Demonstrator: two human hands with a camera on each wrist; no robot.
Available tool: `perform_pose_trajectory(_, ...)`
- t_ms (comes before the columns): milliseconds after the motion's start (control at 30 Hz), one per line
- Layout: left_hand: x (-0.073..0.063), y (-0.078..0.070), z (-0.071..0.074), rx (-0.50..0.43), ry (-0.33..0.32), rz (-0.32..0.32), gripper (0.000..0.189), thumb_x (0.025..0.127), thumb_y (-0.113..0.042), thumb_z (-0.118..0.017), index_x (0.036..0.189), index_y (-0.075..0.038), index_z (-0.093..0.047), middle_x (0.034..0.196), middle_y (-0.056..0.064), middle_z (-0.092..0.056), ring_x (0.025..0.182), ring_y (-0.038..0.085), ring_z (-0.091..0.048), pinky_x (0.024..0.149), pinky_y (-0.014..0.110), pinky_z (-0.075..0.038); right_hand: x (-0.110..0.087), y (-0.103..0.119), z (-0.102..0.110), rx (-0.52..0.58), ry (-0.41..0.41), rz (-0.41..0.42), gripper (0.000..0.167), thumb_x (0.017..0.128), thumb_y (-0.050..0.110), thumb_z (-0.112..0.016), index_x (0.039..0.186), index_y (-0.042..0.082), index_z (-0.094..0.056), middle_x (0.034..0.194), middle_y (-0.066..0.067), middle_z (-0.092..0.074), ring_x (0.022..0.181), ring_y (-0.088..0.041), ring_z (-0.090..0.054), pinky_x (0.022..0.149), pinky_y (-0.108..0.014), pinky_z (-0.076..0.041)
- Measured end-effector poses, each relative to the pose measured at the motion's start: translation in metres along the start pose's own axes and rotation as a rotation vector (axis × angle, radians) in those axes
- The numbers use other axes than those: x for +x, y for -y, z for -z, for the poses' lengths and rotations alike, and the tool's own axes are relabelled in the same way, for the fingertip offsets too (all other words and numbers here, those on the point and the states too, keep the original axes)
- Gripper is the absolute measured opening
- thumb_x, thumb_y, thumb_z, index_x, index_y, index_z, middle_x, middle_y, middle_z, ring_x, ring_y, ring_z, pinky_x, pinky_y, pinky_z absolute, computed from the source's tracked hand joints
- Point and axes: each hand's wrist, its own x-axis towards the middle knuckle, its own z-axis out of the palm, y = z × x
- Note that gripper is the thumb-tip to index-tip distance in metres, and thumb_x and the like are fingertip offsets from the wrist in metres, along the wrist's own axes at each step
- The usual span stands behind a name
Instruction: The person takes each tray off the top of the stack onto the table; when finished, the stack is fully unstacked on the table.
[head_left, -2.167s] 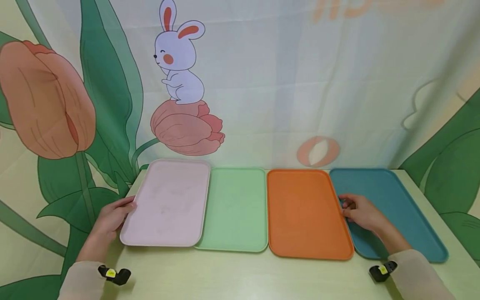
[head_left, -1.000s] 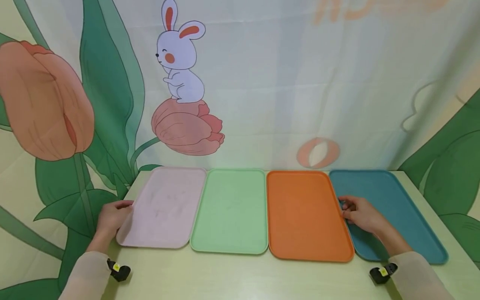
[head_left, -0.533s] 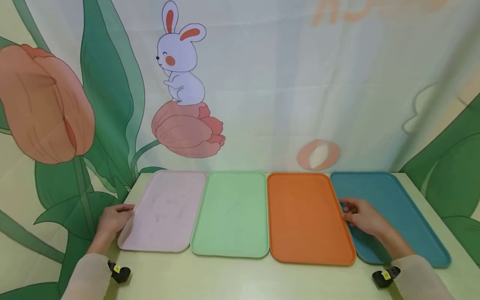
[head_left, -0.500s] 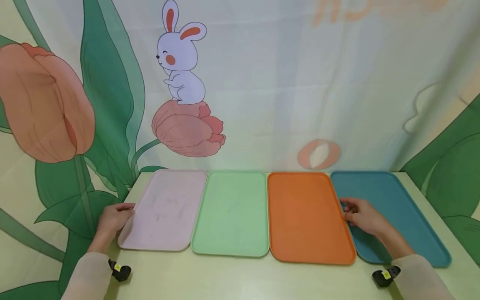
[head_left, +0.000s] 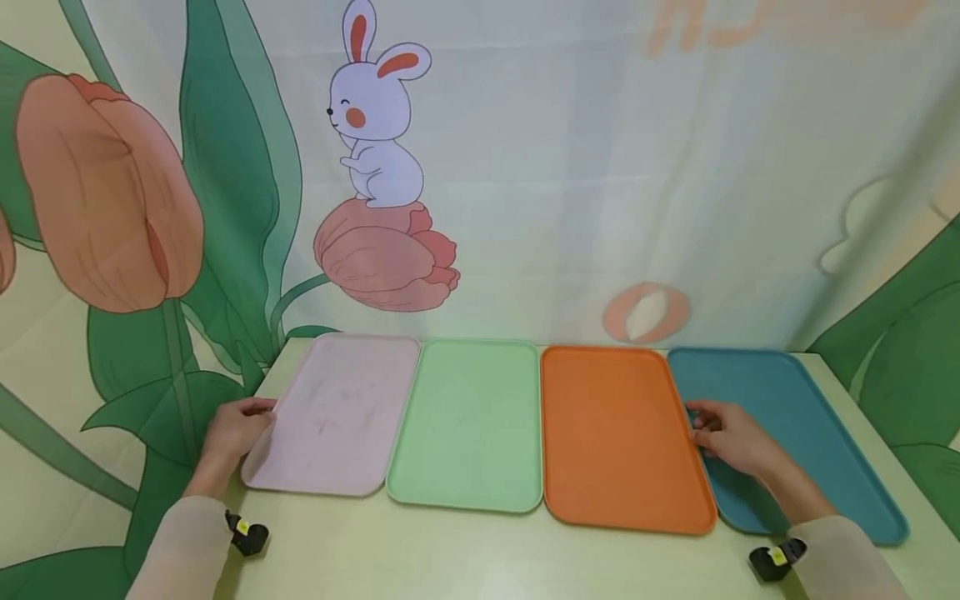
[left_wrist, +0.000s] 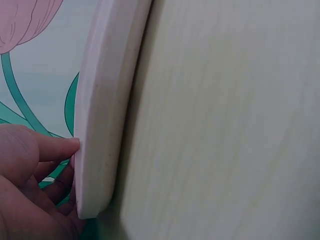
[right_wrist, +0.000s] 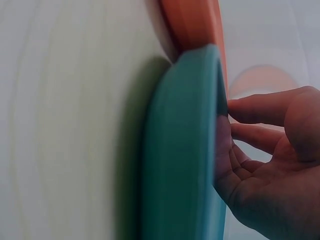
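Four trays lie in a row in the head view. At the left is a pale pink tray (head_left: 330, 417); its left rim is held by my left hand (head_left: 234, 433). The left wrist view shows the thumb (left_wrist: 67, 147) on that rim and the other fingers curled at its side. Beside it lie a light green tray (head_left: 468, 425), an orange tray (head_left: 618, 437) and a blue tray (head_left: 810, 442). Loosely bent fingers of my right hand (head_left: 738, 437) touch where the orange and blue rims meet; in the right wrist view, some fingers dip inside the blue tray's rim.
The trays lie on a pale wooden table (head_left: 465, 558), its bare front strip showing before them. Behind hangs a curtain (head_left: 540, 167) printed with a rabbit and tulips. A small black camera is strapped to each wrist.
The pink tray, earlier raised and overlapping the green tray, has come down leftward in my left hand and lies beside it. My right hand has stayed put. The head view has shifted slightly.
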Motion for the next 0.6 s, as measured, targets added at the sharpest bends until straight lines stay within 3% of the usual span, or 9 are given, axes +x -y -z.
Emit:
perform_pose_trajectory(200, 0.001, -0.004, 0.004, 0.074, -0.021, -0.038, 0.035, 0.103, -0.010, -0.057, 0.131, 0.009, -0.067, 0.127, 0.033, -0.065, 0.114, 0.047, -0.061, 0.092, 0.055, -0.052, 0.003, 0.002, -0.002, 0.003, -0.009, -0.010, 0.054, 0.106, 0.001, -0.055, 0.153, -0.019, -0.036, 0.114, -0.021, -0.057, 0.098, -0.029, -0.060, 0.072, -0.035, -0.058)
perform_pose_trajectory(367, -0.004, -0.013, 0.014, 0.199, 0.071, -0.111, 0.048, 0.107, -0.020, -0.054, 0.140, 0.015, -0.055, 0.130, 0.038, -0.060, 0.115, 0.052, -0.059, 0.093, 0.060, -0.052, -0.001, 0.003, 0.004, 0.093, -0.021, 0.013, 0.053, 0.110, 0.005, -0.053, 0.155, -0.017, -0.034, 0.124, -0.028, -0.057, 0.107, -0.033, -0.064, 0.082, -0.038, -0.063)
perform_pose_trajectory(467, -0.012, -0.037, 0.020, 0.286, 0.127, -0.193, 0.063, 0.109, -0.034, -0.055, 0.148, 0.015, -0.045, 0.136, 0.042, -0.054, 0.120, 0.056, -0.056, 0.096, 0.064, -0.050, -0.011, 0.007, 0.020, 0.100, -0.014, 0.049, 0.056, 0.113, 0.012, -0.052, 0.157, -0.014, -0.031, 0.132, -0.034, -0.055, 0.114, -0.042, -0.064, 0.086, -0.042, -0.063)
perform_pose_trajectory(600, -0.031, -0.092, 0.016, 0.342, 0.089, -0.366, 0.084, 0.103, -0.053, -0.063, 0.157, 0.006, -0.040, 0.151, 0.039, -0.041, 0.134, 0.058, -0.044, 0.104, 0.072, -0.043, -0.025, 0.026, 0.049, -0.180, -0.057, 0.124, 0.066, 0.112, 0.029, -0.056, 0.158, -0.013, -0.032, 0.140, -0.038, -0.053, 0.120, -0.052, -0.060, 0.089, -0.054, -0.060)
